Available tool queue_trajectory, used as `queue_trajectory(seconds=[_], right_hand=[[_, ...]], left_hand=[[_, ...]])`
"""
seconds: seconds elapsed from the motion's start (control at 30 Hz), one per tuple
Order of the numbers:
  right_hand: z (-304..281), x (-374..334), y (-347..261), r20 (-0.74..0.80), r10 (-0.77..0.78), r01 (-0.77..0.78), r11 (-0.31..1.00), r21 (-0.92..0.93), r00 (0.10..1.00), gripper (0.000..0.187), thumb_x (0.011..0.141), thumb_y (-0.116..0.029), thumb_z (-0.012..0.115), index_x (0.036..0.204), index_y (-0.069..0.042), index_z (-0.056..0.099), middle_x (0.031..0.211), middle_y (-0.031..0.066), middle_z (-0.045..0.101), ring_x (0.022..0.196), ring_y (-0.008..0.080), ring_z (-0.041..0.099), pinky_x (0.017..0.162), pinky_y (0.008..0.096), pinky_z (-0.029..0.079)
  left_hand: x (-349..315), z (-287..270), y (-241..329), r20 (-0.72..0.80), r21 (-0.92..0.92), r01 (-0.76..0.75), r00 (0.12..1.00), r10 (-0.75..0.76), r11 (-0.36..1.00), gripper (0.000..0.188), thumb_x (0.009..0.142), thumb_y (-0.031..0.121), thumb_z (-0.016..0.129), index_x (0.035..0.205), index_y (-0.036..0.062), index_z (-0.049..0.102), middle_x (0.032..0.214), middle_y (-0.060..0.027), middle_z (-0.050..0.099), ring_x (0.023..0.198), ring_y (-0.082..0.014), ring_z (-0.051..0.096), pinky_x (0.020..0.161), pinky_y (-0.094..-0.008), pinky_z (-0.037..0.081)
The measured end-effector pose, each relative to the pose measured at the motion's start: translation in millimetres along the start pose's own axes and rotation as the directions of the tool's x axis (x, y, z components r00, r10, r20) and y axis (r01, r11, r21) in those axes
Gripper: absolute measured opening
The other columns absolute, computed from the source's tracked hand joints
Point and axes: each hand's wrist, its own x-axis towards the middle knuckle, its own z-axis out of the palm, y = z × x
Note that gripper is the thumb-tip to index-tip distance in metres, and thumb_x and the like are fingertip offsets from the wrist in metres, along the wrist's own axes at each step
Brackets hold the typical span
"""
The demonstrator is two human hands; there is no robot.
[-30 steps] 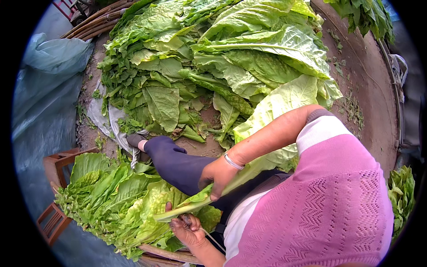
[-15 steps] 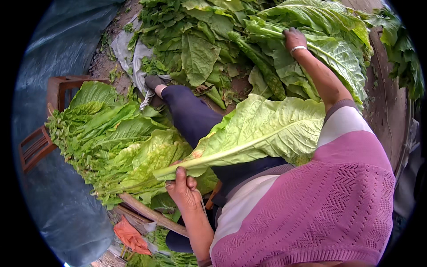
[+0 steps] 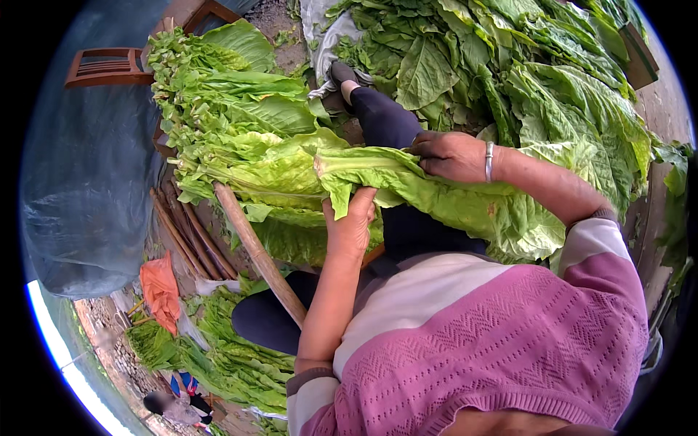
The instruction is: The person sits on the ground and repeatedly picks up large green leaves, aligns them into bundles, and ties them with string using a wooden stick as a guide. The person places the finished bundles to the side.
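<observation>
Clearly, both hands are at work on 1 long green leaf (image 3: pixel 472 203), held over the person's lap; whether a 2nd lies folded in with it, I cannot tell. The left hand (image 3: pixel 350 221) is clamped on it from below, near the thick pale stem end, with its thumb up against the stalk and a flap of green hanging in front of the palm. The right hand (image 3: pixel 454 156) is clamped on it farther along, back upward and fingers curled over the upper edge. A silver bangle (image 3: pixel 489 161) circles the right wrist. From there the blade spreads and droops to the right, below the right forearm.

Just left of the left hand, a row of leaves (image 3: pixel 240 109) lies with its stem ends to the left, beside a wooden pole (image 3: pixel 258 251) that passes behind the left forearm. Beyond the right hand, a big pile (image 3: pixel 567 109) covers the ground. A shoe (image 3: pixel 342 71) sits by a pale cloth (image 3: pixel 327 40). To the left are a brown chair (image 3: pixel 113 67), some sticks (image 3: pixel 190 232) and an orange bag (image 3: pixel 161 291).
</observation>
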Motion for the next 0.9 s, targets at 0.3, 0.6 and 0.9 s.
queue_trajectory(seconds=[0.3,0.6,0.9], right_hand=[[8.4,22.7,-34.2,0.01,-0.115,0.115,0.992,-0.046,0.993,0.047,0.085,-0.023,0.053,0.124,0.002,0.048,0.124,0.0194,0.049,0.116,0.0333,0.047,0.096,0.0376,0.039],[-19.7,91.2,-61.9,0.239,0.031,-0.041,0.998,0.037,0.971,0.03,0.079,-0.019,0.068,0.104,-0.002,0.062,0.082,0.0089,0.065,0.077,0.0179,0.059,0.072,0.0327,0.047],[74.4,286.0,-132.2,0.34,-0.605,0.626,0.353,-0.696,0.72,0.027,0.072,-0.015,0.061,0.099,-0.016,0.061,0.088,0.0018,0.06,0.095,0.0219,0.058,0.09,0.0401,0.043]], left_hand=[[-18.9,-7.5,16.6,-0.141,-0.158,-0.039,0.99,0.017,0.987,0.035,0.077,0.017,0.073,0.103,0.0057,0.053,0.084,-0.0001,0.055,0.054,-0.0042,0.042,0.043,-0.0192,0.031],[-56.2,-84.3,44.8,0.132,0.834,-0.254,0.954,0.269,0.489,0.042,0.079,0.032,0.065,0.1,-0.0029,0.055,0.081,-0.0175,0.064,0.073,-0.0272,0.064,0.067,-0.037,0.05],[-44.0,-89.5,146.9,0.314,0.887,-0.448,0.764,0.563,0.114,0.038,0.088,0.018,0.053,0.123,0.0037,0.049,0.089,-0.0218,0.065,0.074,-0.0306,0.066,0.061,-0.0402,0.051]])
